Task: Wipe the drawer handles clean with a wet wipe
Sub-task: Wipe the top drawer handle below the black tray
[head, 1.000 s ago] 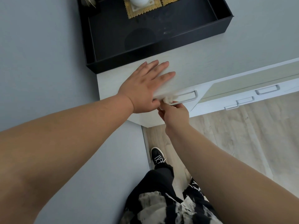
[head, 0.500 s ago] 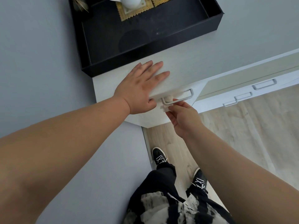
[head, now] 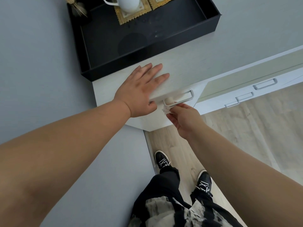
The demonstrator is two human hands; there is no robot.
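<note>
A pale cabinet top (head: pixel 193 63) has a silver bar handle (head: pixel 188 98) on the drawer front just below its edge. My left hand (head: pixel 141 89) lies flat on the cabinet top, fingers straight, thumb at the front edge. My right hand (head: pixel 182 118) pinches a crumpled white wet wipe (head: pixel 167 108), which is looped round the left end of that handle. Further right, more silver handles (head: pixel 264 84) sit on the lower drawers, one of them (head: pixel 244 96) smaller.
A black tray (head: pixel 147 51) stands on the cabinet behind my left hand, holding a white jug (head: pixel 127 3) on gold-edged mats. A grey wall (head: pixel 41 79) runs along the left. Light wood floor (head: pixel 246 136) lies below, with my legs and black shoes (head: pixel 162 161).
My right hand has drawn back from the handle, toward me and to the right, pulling the wipe with it. My left hand stays flat on the cabinet top.
</note>
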